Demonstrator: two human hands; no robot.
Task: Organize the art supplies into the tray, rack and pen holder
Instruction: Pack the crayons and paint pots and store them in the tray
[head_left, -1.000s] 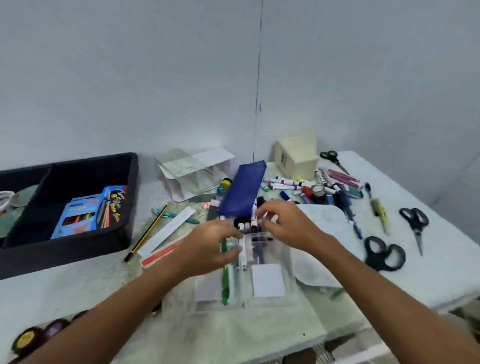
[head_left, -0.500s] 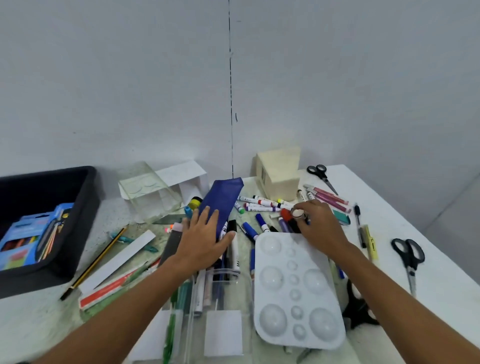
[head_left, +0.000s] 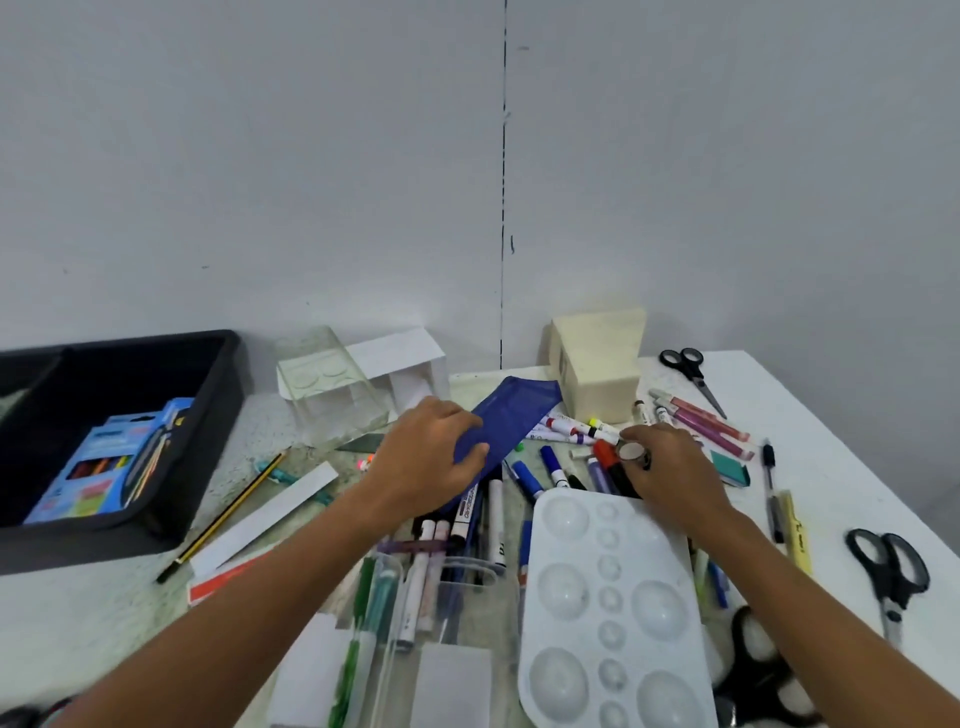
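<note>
My left hand (head_left: 428, 460) is closed around the near end of a blue pencil pouch (head_left: 511, 418) that lies over a heap of markers (head_left: 553, 460). My right hand (head_left: 670, 470) pinches a small roll of tape (head_left: 632, 451) among red and black markers. A clear pen holder (head_left: 415, 587) lies on its side near me with several markers and green pens in it. A white paint palette (head_left: 608, 613) sits to its right. The black tray (head_left: 208, 415) with a blue crayon box (head_left: 111, 460) stands at the left.
A clear rack (head_left: 332, 389) with white paper and a cream box (head_left: 597, 371) stand by the wall. Scissors lie at the far back (head_left: 691, 371), at the right (head_left: 891, 577) and near my right forearm (head_left: 763, 675). A pencil (head_left: 223, 517) and paper strips lie left of centre.
Both hands left the clear pen holder and reached forward. My left hand went from flat on the pouch to gripping it; my right hand settled on the tape roll. The view shifted.
</note>
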